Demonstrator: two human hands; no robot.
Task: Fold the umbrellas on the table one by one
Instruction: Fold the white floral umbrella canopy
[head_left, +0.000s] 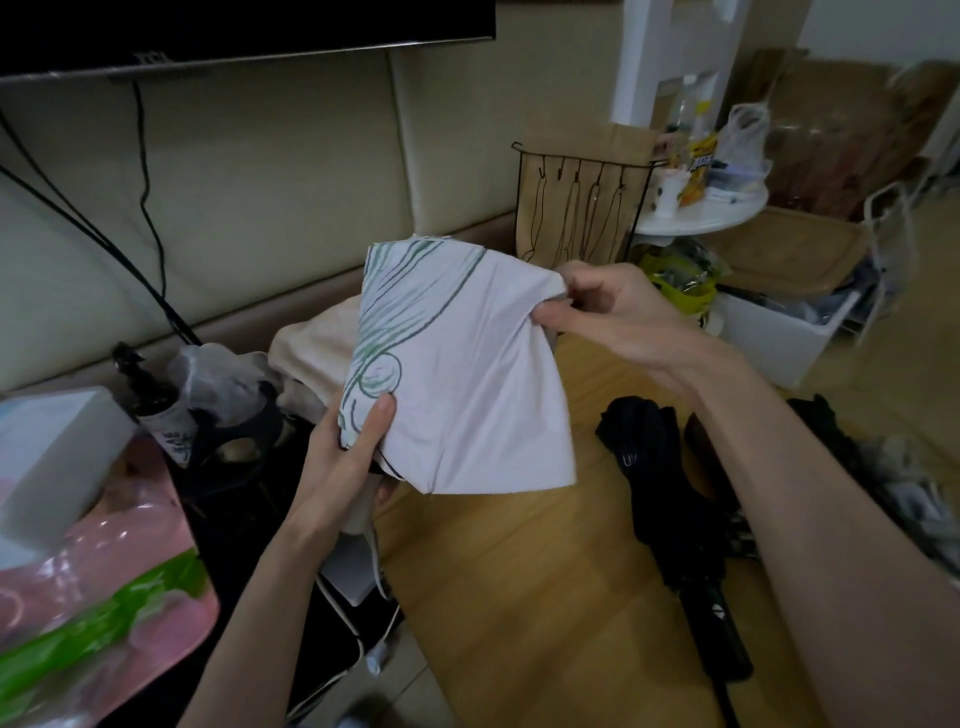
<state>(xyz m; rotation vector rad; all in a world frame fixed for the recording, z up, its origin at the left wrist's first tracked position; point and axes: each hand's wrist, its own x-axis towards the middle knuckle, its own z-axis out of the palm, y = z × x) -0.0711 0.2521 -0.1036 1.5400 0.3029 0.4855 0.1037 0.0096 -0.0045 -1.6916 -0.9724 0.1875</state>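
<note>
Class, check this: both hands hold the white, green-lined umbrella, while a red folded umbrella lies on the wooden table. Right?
No. The head view shows the folded umbrella on the wooden table is black, not red. The left hand and right hand do hold the white, green-lined umbrella.

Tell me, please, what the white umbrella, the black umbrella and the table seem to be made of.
The white umbrella looks like thin matte fabric, probably synthetic: it creases softly where the right hand pinches it. The black umbrella seems similar cloth, folds showing. The table looks like wood or laminate, satin, with visible grain.
</note>
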